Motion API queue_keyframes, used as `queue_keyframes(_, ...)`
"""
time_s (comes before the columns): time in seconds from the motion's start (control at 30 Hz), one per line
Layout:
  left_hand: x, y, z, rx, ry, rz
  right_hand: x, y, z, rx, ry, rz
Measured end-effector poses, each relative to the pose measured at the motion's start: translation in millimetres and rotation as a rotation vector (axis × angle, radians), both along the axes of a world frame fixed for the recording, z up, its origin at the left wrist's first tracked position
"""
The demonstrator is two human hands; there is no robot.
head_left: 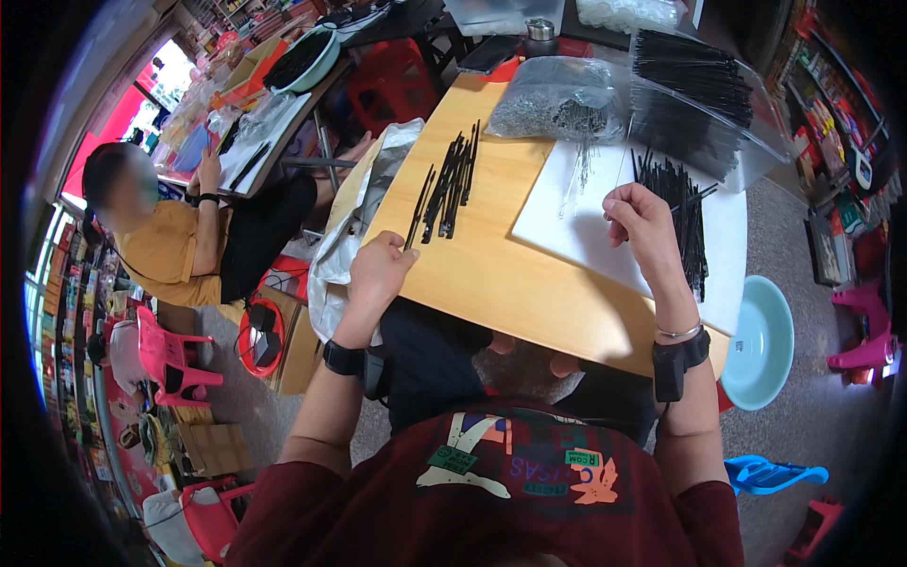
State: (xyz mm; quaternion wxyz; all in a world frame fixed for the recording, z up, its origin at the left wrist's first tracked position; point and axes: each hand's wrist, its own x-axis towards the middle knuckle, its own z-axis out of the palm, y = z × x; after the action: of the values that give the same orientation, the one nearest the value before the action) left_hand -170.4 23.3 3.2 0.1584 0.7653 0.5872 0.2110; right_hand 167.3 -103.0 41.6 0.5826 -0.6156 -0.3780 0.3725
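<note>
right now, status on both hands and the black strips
Left hand at a black strip. Right hand over white board, grip unclear. Black bundle beside it; plastic bag beyond.

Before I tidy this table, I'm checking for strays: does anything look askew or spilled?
Yes, slightly: one black strip juts out sideways from the right-hand pile, whose other strips run roughly parallel. Thin, wiry pieces trail from the clear bag over the white board.

The strips (448, 194) are black, the tabletop (491, 269) tan, the board (550, 213) white.
</note>
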Motion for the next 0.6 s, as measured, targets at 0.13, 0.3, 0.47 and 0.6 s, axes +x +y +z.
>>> queue_keyframes(0.13, -1.1, 6.0, 7.4, -0.094, 0.073, 0.018, 3.5, 1.1, -8.6, 0.032, 0.048, 0.025)
queue_keyframes(0.3, -28.4, 16.1, 1.5, -0.086, -0.267, 0.122, 5.5, 3.8, -9.1, 0.078, 0.151, 0.055)
queue_keyframes(0.47, 28.6, -10.3, 28.0, -0.267, -0.753, -0.011, 1.0, 3.8, -4.4, 0.111, 0.273, 0.082)
queue_keyframes(0.6, 112.7, -26.5, 34.9, -0.645, -0.886, -0.422, 7.2, 4.4, -14.8, 0.126, 0.329, 0.036)
